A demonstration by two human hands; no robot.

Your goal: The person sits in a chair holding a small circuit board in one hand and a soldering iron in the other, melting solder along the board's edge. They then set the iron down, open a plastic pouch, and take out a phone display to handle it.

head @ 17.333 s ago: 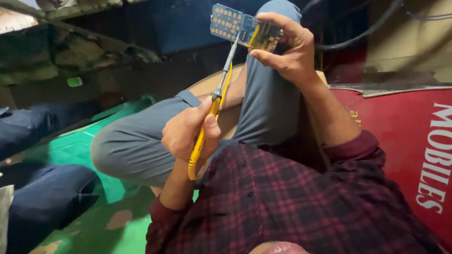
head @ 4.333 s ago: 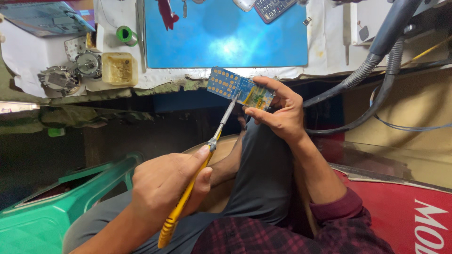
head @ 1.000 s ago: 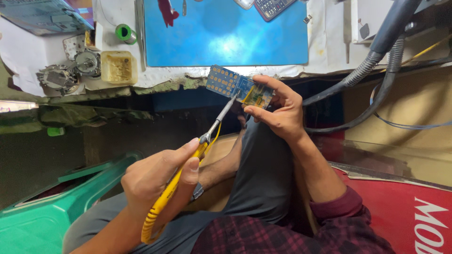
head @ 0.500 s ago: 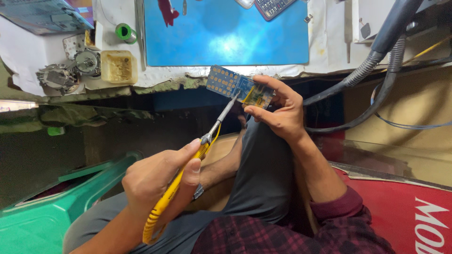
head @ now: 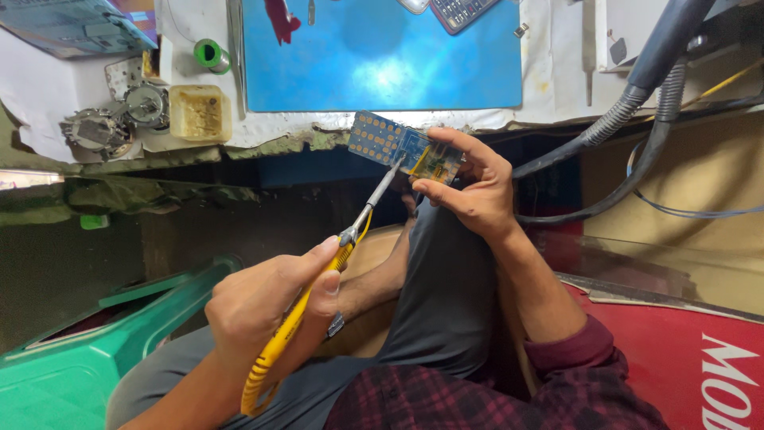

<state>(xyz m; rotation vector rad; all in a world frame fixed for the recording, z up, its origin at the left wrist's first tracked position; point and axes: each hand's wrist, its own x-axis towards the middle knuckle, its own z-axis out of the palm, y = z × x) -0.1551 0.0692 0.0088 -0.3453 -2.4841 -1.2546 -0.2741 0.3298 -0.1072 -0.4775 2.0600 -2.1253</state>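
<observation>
At the lower left of the frame sits a green plastic bin (head: pixel 56 374), partly cut off by the edge. Above it, in the upper left, the surface (head: pixel 549 56) carries small metal parts (head: pixel 99 127), a square yellowish tub (head: pixel 199 113) and a green spool (head: pixel 208 54), all close together beside a blue mat (head: pixel 382 56) that fills the upper middle.

Left of centre and low in the frame, the left hand (head: pixel 270 302) is closed around the yellow handle of a soldering iron (head: pixel 318 287), with the forefinger laid along the top of the grip. The iron slants up and to the right, and its metal shaft ends at the small circuit board (head: pixel 404 149), where the tip appears to touch the board near its middle.

The board is blue with rows of round gold pads on its left part and yellowish components on its right. It hangs in the air just below the front edge of the surface, above the person's raised knee in grey trousers (head: pixel 446 295).

The right hand (head: pixel 477 195) pinches the board's right end between thumb and fingers, just right of centre. Its forearm runs down to a dark red checked sleeve (head: pixel 573 374).

At the upper right, grey ribbed hoses (head: pixel 637 111) curve down from the surface, and a red panel (head: pixel 692 350) fills the lower right corner.
</observation>
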